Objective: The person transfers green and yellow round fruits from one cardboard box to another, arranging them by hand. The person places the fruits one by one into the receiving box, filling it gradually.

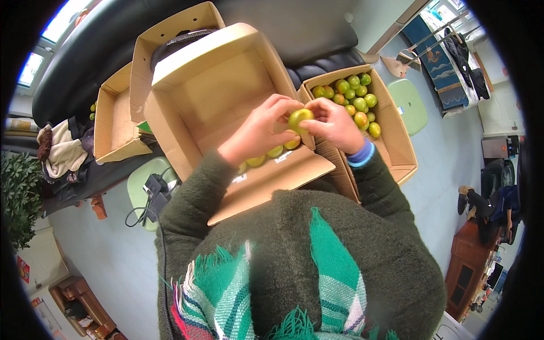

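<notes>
A fuzzy dark-olive sweater (362, 226); down the sweater's front, a fringed plaid scarf (340, 272) in green, white, navy and red; past its right sleeve (385, 184), a blue band (361, 154); along its left side, a black cable (164, 255).

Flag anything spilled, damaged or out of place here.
No clear spill or damage. Two green tomatoes show outside the leftmost cardboard box, oddly apart from the boxed tomatoes; what they rest on is unclear. Clothes lie rumpled on the black sofa, looking untidy.

Near the frame's upper centre, the left hand (256, 129) half-curls its fingers (282, 106), thumb spread below; the right hand (339, 126) pinches with bent fingers. Left forearm (199, 184) and right forearm (388, 190) converge upward.
</notes>
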{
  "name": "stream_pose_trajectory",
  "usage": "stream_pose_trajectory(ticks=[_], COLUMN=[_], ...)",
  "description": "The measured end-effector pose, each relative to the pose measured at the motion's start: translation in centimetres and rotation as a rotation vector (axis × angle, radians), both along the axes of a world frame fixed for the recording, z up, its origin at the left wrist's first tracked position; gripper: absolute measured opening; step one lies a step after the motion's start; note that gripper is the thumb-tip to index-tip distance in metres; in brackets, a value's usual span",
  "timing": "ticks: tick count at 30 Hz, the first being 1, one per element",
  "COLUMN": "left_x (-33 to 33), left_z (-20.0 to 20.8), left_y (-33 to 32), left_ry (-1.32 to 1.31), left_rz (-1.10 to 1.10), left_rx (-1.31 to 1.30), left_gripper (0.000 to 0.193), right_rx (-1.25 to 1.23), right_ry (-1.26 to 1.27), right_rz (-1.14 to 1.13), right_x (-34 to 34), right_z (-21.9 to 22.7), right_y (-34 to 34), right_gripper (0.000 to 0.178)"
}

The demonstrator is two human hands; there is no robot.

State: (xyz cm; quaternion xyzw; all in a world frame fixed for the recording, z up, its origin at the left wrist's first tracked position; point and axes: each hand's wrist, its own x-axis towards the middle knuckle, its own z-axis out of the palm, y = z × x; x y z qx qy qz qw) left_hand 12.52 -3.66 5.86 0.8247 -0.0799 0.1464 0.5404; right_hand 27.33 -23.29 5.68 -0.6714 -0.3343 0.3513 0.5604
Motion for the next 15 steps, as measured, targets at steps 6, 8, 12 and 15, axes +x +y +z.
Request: stream_pose_trajectory(ticks=[6, 8, 12, 15], left_x=[-0.1, 0.4, 1.2, 1.3], left_z=[-2.8, -4.3, -7.3, -8.8], left_y=[1.2, 1.6, 0.9, 0.5], left_ry=[0.244, 0.342, 0.429, 0.394], left_rz=[0.211, 0.3, 0.277, 0.328], left_rx=[-0.198, -0.206, -0.05, 0.132], left_gripper=[0.045, 0.044, 0.042, 0.042], right_rx=[0.055, 0.146, 0.103, 0.037], right_ry=[0.027, -0.001, -0.039, 0.002], right_rz=[-0.138, -0.3, -0.498, -0.618], right_x=[0.0, 1.0, 4.2, 6.6], right_z=[-1.0, -1.7, -3.9, -7.5], right_y=[1.7, 0.0, -4.9, -8.8], right_gripper=[0.032, 0.024, 0.018, 0.017])
